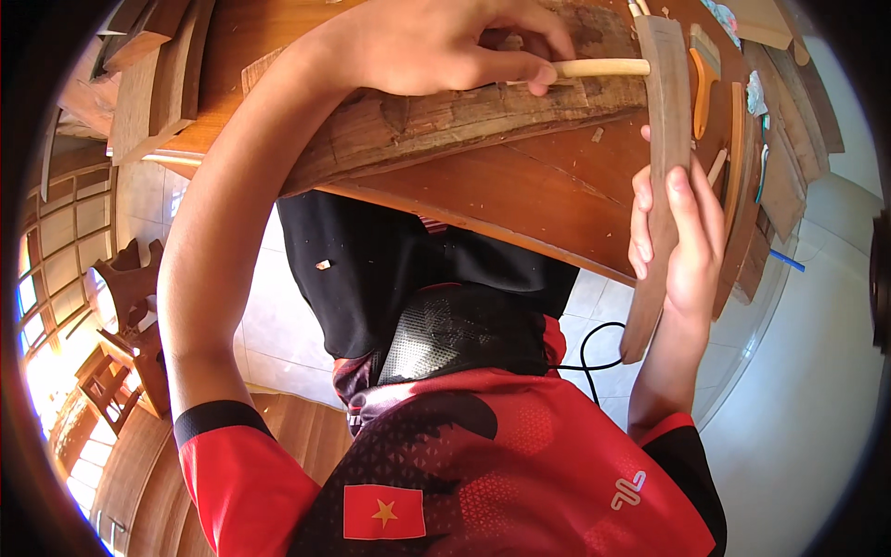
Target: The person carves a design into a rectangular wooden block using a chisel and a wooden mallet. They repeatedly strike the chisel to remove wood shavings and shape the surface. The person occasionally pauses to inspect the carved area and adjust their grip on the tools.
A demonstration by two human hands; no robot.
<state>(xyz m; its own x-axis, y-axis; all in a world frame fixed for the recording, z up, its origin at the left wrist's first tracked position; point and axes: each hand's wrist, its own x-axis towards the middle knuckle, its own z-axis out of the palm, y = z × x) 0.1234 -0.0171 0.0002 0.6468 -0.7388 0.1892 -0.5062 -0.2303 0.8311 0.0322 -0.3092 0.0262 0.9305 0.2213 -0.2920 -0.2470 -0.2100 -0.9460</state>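
Observation:
My left hand point(492, 56) grips a pale round wooden rod point(603, 68) between fingers and thumb. The rod lies sideways, its right end at the long dark wooden strip point(668, 121) that my right hand point(673, 218) holds with fingers wrapped round it. The strip runs lengthwise from the back of the table down past its front edge. Under my left hand lies a rough, bark-marked plank point(408, 130) on the orange-brown wooden table point(501, 200). An orange-handled flat brush point(703, 88) sits just right of the strip.
Stacked boards point(158, 88) sit at the far left, and more boards point(780, 158) at the right beside a blue rod point(787, 262). A wooden chair point(125, 297) stands at the left. A black cable point(589, 362) hangs near my lap over the tiled floor point(603, 306).

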